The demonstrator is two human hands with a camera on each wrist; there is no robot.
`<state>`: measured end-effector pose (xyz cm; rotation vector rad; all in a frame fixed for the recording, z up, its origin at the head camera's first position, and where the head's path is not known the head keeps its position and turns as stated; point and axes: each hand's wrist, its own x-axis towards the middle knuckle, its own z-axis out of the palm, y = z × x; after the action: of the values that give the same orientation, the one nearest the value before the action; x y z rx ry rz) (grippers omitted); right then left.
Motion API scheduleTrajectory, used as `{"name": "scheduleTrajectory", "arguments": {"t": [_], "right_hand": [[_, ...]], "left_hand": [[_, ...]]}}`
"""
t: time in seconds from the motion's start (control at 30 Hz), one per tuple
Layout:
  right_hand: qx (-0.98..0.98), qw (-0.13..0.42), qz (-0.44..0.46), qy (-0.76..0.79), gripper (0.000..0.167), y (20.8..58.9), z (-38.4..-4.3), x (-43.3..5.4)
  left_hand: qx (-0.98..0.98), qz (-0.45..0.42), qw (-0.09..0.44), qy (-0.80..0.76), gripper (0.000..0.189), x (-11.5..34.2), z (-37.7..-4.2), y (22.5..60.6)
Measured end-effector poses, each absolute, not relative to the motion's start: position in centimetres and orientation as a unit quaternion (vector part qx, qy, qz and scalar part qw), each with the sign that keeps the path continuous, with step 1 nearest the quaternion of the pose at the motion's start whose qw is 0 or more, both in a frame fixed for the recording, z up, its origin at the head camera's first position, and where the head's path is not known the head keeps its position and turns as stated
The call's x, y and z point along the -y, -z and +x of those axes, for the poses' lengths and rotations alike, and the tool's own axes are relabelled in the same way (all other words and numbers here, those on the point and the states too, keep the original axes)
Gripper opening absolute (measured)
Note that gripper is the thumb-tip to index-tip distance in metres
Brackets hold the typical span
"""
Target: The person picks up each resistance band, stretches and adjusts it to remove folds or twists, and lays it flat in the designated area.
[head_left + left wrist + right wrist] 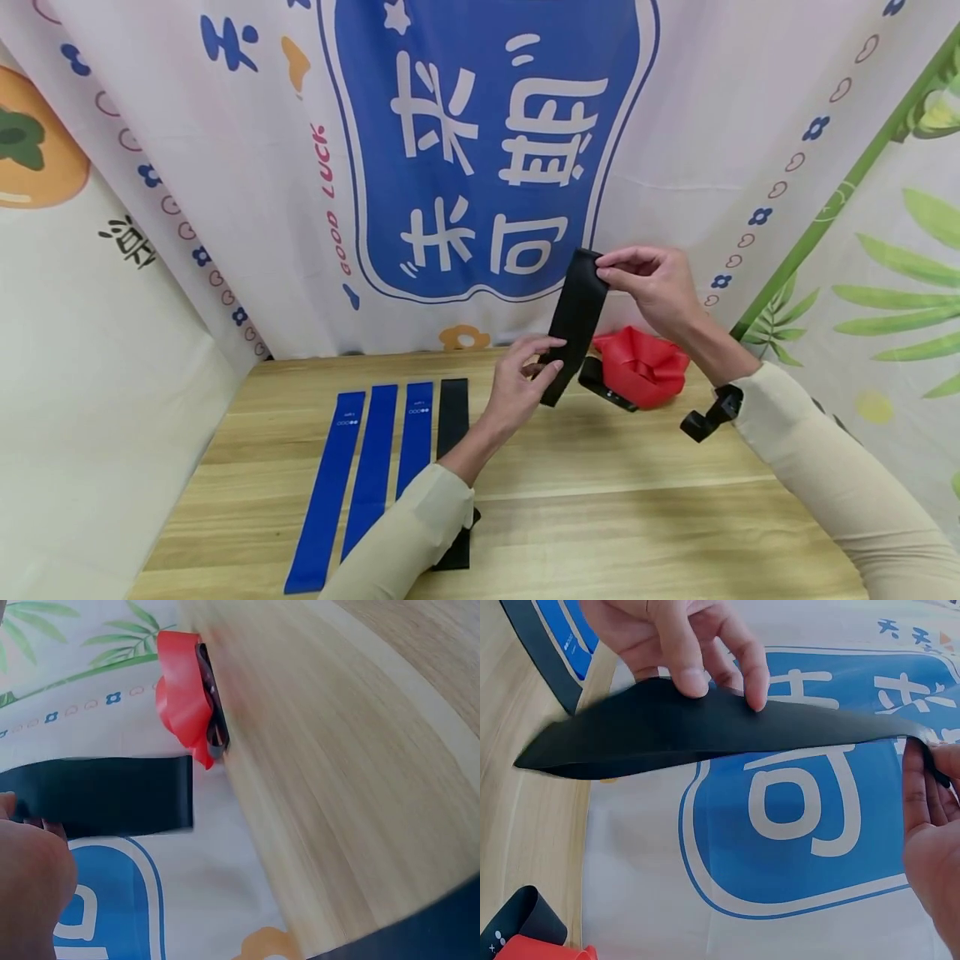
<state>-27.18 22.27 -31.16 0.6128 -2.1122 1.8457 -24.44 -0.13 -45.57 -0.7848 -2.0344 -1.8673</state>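
Observation:
A black resistance band [577, 321], flat and loop-shaped, is held up slanting above the back of the table. My right hand [652, 287] pinches its upper end between thumb and fingers. Lower down, my left hand [517, 379] holds the band by one edge; in the right wrist view, some fingertips [694, 682] lie on its face and others go behind it. The band's lower end [180, 795] hangs free and gapes slightly. On the table to the left lie three blue bands [371, 475] and one black band [452, 408], side by side, partly covered by my left forearm.
Behind the held band, a crumpled red band [645, 367] sits at the table's back right, with a curled black band [600, 387] against it. A printed curtain [690, 125] hangs along the back edge of the wooden table [600, 517].

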Motion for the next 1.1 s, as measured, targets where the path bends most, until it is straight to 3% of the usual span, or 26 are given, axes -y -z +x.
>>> {"name": "scheduleTrajectory", "arguments": {"t": [0.7, 1.1], "right_hand": [[0.713, 0.121, 0.239, -0.648, 0.012, 31.1, -26.8, -21.7], [0.694, 0.112, 0.261, -0.662, 0.012, 30.8, -26.7, -20.7]], "left_hand": [[0.700, -0.254, 0.144, 0.651, 0.028, 0.1, -24.6, 45.6], [0.707, -0.272, 0.181, 0.627, 0.022, 0.8, -24.7, 45.5]]}}
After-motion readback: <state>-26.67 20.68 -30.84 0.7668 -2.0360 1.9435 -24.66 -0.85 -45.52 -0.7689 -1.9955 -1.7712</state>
